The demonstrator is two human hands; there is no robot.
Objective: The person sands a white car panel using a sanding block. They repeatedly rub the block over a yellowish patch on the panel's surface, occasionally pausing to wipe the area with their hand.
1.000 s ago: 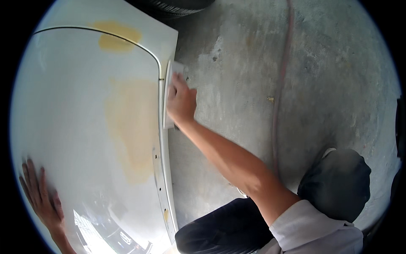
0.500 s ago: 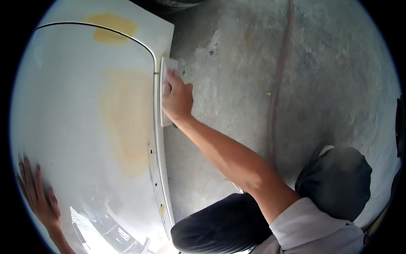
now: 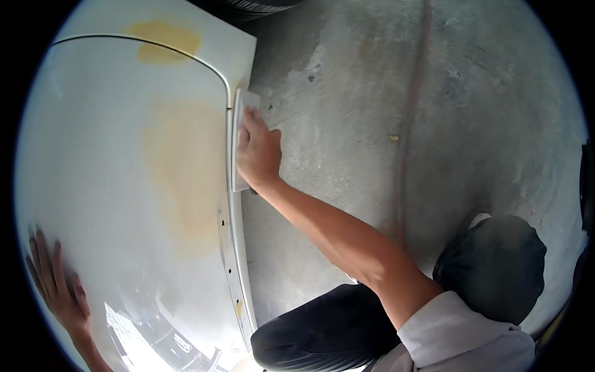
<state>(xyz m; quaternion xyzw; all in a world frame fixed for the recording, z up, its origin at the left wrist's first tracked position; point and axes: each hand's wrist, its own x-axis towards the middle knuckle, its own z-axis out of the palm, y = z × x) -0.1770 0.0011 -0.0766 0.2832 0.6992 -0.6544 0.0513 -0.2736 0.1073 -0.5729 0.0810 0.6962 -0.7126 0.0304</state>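
Note:
A white car body panel (image 3: 102,161) fills the left side, with a dull, pale-yellow patch (image 3: 186,180) along its right part. My right hand (image 3: 260,155) is closed on a long, flat, pale sanding block (image 3: 248,99). The block lies lengthwise against the panel's right edge, just below the rounded corner of the panel gap; its underside is hidden. Low on the left, my left hand (image 3: 65,301) rests flat on the glossy panel, fingers stretched out, holding nothing.
Beyond the gap, another white panel (image 3: 223,37) carries a stronger yellow patch (image 3: 164,43). A dark tyre (image 3: 254,7) shows at the top. A reddish hose (image 3: 410,99) runs along the grey concrete floor (image 3: 334,124). My bent knees in dark trousers (image 3: 328,322) are close to the panel's lower edge.
My right hand and the sanding block have slid slightly toward me along the panel edge. The left hand stays in place on the panel.

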